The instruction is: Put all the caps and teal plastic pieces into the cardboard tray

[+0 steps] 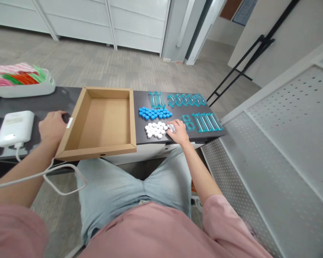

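Observation:
At the left side of a shallow cardboard box (104, 147), my left hand (51, 127) is closed around a small dark object (66, 117), mostly covered by the fingers. My right hand (179, 132) rests on the dark table with its fingers curled about small shiny whitish pieces (171, 128). These are at the right end of a cluster of white hexagonal pieces (155, 130). Just behind the white cluster lie blue hexagonal pieces (154, 113). Two square teal clear pieces (187, 122) are close to the right hand's far side.
Long teal clear pieces (207, 122) and curved teal ones (187, 99) line the table's right end; more long ones (156, 99) lie behind the blue group. Leftward are a white charger (16, 128) with a cable (64, 165) and a white basket (27, 89) of colourful fuzzy sticks.

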A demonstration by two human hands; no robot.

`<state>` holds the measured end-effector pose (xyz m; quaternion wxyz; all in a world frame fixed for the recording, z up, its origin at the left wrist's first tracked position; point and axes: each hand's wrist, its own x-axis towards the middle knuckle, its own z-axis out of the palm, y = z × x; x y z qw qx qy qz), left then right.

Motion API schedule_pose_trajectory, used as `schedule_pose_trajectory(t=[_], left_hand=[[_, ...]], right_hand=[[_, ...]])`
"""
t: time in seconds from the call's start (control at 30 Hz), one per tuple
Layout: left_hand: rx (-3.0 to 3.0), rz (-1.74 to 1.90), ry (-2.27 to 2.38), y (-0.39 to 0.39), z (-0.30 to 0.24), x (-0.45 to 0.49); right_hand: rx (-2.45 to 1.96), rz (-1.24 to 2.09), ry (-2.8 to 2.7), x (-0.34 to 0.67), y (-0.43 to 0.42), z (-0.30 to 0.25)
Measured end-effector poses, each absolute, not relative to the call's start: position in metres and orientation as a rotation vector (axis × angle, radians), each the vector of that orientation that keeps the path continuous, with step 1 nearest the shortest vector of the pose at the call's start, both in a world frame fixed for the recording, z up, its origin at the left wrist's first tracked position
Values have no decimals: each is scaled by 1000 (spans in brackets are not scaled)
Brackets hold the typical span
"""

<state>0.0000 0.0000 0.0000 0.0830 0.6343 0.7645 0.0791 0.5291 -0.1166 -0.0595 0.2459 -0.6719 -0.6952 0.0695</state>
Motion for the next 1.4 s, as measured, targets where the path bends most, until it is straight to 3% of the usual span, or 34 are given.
schedule_pose_trajectory(t=[1.07, 1.4], left_hand=[[1923, 241, 2338, -3, -2, 3], [1946, 279, 2335, 0, -11, -2]], right_hand=[[-1572, 301, -1609, 513, -70, -47], [-1135, 423, -1752, 432, -51, 10]])
